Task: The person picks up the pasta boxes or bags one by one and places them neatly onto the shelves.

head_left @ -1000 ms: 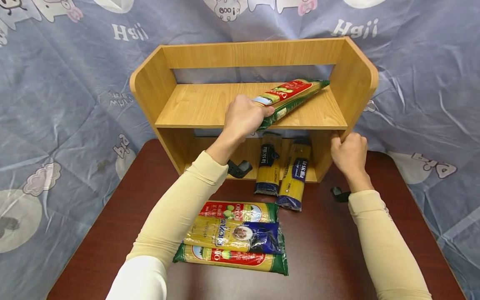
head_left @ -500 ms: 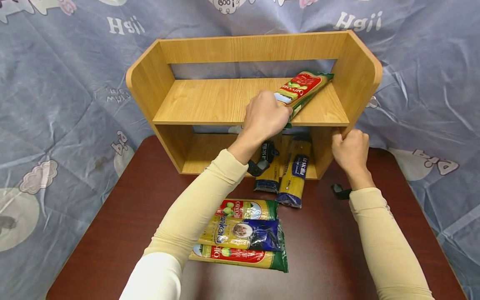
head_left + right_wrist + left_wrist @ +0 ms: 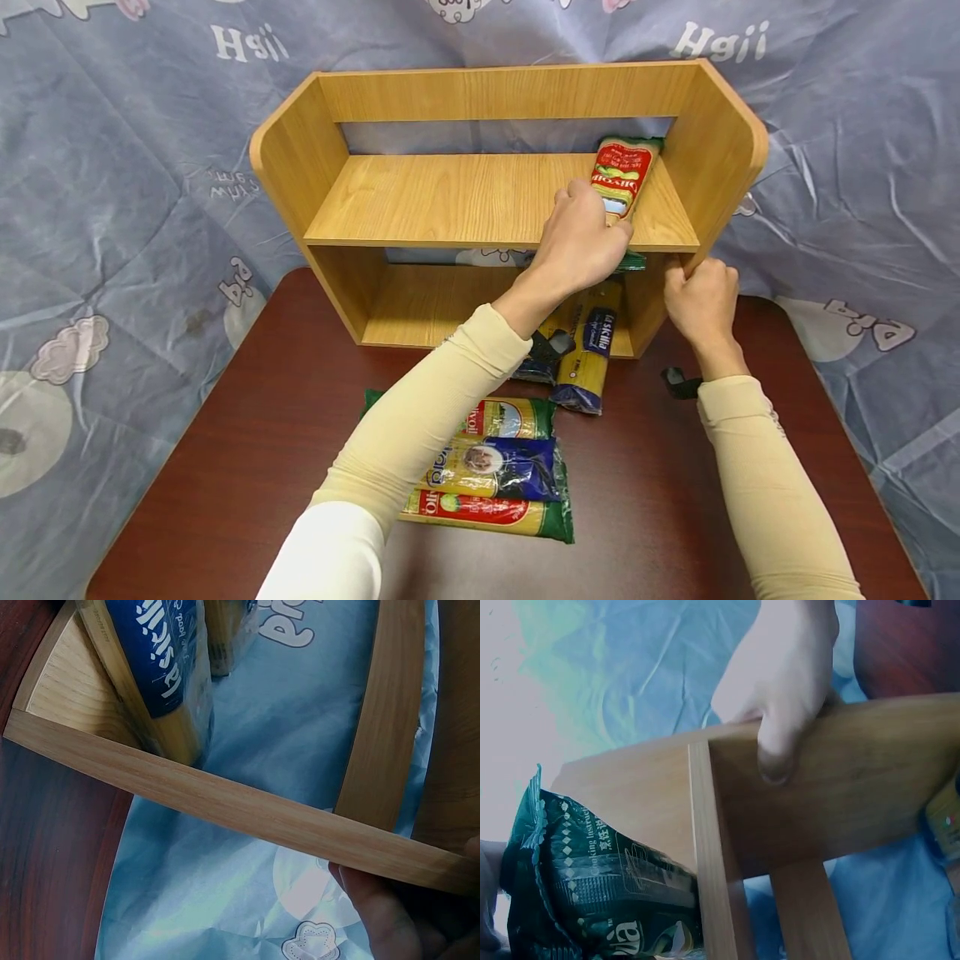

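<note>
My left hand (image 3: pixel 588 242) grips the near end of a green-and-red spaghetti packet (image 3: pixel 621 177), which lies along the right side of the wooden shelf unit's upper board (image 3: pixel 435 196). In the left wrist view, that packet's dark green end (image 3: pixel 615 885) juts past the board's edge. My right hand (image 3: pixel 702 304) holds the unit's right side panel (image 3: pixel 712 167) just under the upper board, its thumb on the inner face. On the lower level, two yellow-and-blue spaghetti packets stand leaning outward; the right one (image 3: pixel 588 350) shows well, and my left arm mostly covers the other.
Several spaghetti packets lie stacked on the dark red table, a blue-ended one (image 3: pixel 495 467) over green-and-red ones (image 3: pixel 487 512). The unit's left panel (image 3: pixel 300 158) and back rail (image 3: pixel 480 92) bound the upper level. A patterned blue cloth (image 3: pixel 150 208) hangs behind.
My left hand has moved right with the spaghetti packet, turning it from a diagonal to nearly straight front-to-back beside the right panel. My right hand has kept its hold.
</note>
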Motion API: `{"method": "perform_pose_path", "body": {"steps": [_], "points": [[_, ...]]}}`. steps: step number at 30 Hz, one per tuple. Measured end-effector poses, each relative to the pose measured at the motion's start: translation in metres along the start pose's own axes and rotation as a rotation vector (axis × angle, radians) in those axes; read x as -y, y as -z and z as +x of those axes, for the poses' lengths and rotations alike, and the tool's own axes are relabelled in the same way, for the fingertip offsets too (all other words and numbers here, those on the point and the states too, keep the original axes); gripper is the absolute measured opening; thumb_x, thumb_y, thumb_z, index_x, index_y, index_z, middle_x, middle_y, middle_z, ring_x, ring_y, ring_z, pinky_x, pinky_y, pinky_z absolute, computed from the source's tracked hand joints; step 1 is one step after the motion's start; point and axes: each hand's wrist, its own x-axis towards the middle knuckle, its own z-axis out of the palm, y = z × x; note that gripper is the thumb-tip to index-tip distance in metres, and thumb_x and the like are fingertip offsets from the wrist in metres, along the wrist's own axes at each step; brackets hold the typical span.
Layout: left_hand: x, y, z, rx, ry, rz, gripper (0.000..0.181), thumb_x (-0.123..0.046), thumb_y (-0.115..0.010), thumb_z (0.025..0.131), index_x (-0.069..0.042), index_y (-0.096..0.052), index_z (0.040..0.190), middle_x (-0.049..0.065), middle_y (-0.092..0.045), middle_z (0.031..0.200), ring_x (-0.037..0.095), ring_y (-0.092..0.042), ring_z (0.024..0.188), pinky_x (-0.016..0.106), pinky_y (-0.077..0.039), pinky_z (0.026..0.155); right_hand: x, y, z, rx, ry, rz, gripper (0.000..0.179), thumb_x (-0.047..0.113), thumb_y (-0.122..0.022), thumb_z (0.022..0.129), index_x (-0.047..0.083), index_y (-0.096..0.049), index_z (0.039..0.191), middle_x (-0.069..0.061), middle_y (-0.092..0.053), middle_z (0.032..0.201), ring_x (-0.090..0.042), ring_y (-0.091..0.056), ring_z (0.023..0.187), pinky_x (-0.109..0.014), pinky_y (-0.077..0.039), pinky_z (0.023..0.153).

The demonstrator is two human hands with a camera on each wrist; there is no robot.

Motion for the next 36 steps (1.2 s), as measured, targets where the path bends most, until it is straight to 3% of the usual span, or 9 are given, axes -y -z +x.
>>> {"method": "perform_pose_path", "body": {"steps": [8, 14, 21, 28, 36], "points": [[-0.002, -0.016, 0.0, -0.025, -0.052, -0.008, 0.045, -0.029, -0.068, 0.097, -0.002, -0.045, 0.124, 0.006, -0.042, 0.113, 0.014, -0.055, 0.083, 0.022, -0.046, 0.069, 0.0, 0.0, 0.0, -0.011, 0.001, -0.006, 0.039, 0.015, -0.054, 0.094, 0.001, -0.053, 0.057, -0.026, -0.06, 0.061, -0.048, -0.06, 0.064, -0.059, -0.044, 0.058], [0.007, -0.021, -0.001, -0.071, -0.036, -0.038, 0.051, -0.035, -0.073, 0.092, -0.005, -0.045, 0.123, 0.004, -0.041, 0.112, 0.014, -0.054, 0.083, 0.021, -0.047, 0.068, 0.001, -0.001, -0.001, -0.014, 0.011, -0.003, 0.036, 0.012, -0.054, 0.091, 0.001, -0.051, 0.057, -0.026, -0.06, 0.061, -0.046, -0.058, 0.062, -0.058, -0.042, 0.057], [0.013, -0.025, -0.002, -0.115, -0.08, 0.017, 0.063, -0.043, -0.072, 0.091, -0.003, -0.042, 0.13, 0.005, -0.04, 0.114, 0.013, -0.052, 0.086, 0.021, -0.046, 0.071, 0.0, -0.001, -0.001, -0.016, 0.005, 0.001, 0.04, 0.014, -0.055, 0.093, 0.004, -0.05, 0.055, -0.022, -0.058, 0.057, -0.042, -0.057, 0.059, -0.053, -0.039, 0.054], [0.018, -0.028, -0.007, -0.207, -0.095, 0.184, 0.088, -0.072, -0.062, 0.086, -0.005, -0.04, 0.138, 0.003, -0.041, 0.115, 0.012, -0.044, 0.096, 0.025, -0.042, 0.081, 0.001, 0.0, -0.001, -0.014, 0.0, 0.015, 0.04, 0.018, -0.056, 0.095, 0.003, -0.052, 0.058, -0.023, -0.059, 0.06, -0.045, -0.056, 0.061, -0.056, -0.04, 0.057], [0.024, -0.023, -0.013, -0.275, -0.131, 0.187, 0.102, -0.08, -0.062, 0.079, -0.007, -0.035, 0.145, 0.006, -0.042, 0.131, 0.015, -0.041, 0.116, 0.027, -0.035, 0.1, 0.001, -0.001, 0.0, -0.007, -0.006, 0.024, 0.042, 0.02, -0.055, 0.097, 0.001, -0.053, 0.059, -0.026, -0.06, 0.064, -0.05, -0.059, 0.068, -0.06, -0.042, 0.061]]}}
